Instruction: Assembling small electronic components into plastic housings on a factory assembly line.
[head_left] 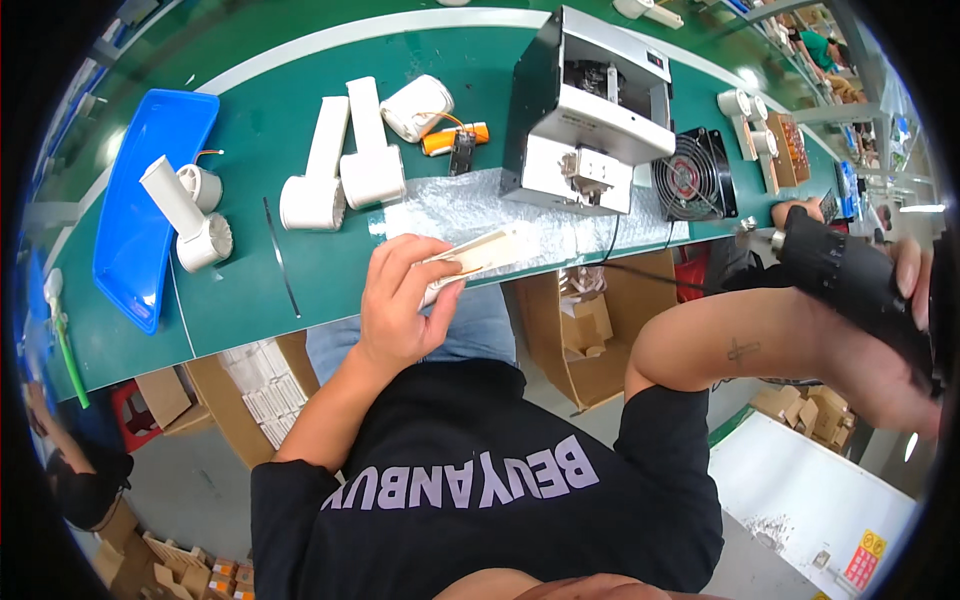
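My left hand (405, 300) is closed around a long white plastic shell (482, 254), held over the front edge of the green table. Its hollow side shows. Far to the right, my right hand (912, 280) grips a black cordless drill (842, 265), whose metal chuck points left. Part of that hand is cut off by the dark rim. Beyond the shell lie a white round housing (418, 108), an orange cylindrical battery (455, 139) with thin wires and a small black part (461, 155).
White handled housings (370, 175) stand on the table (255, 310), one beside a blue tray (125, 240). A silver-and-black machine (595, 110) and a black fan (693, 175) stand right of centre on bubble wrap (440, 205). Another person's hand (795, 212) shows behind the drill. Below is a cardboard box (590, 370).
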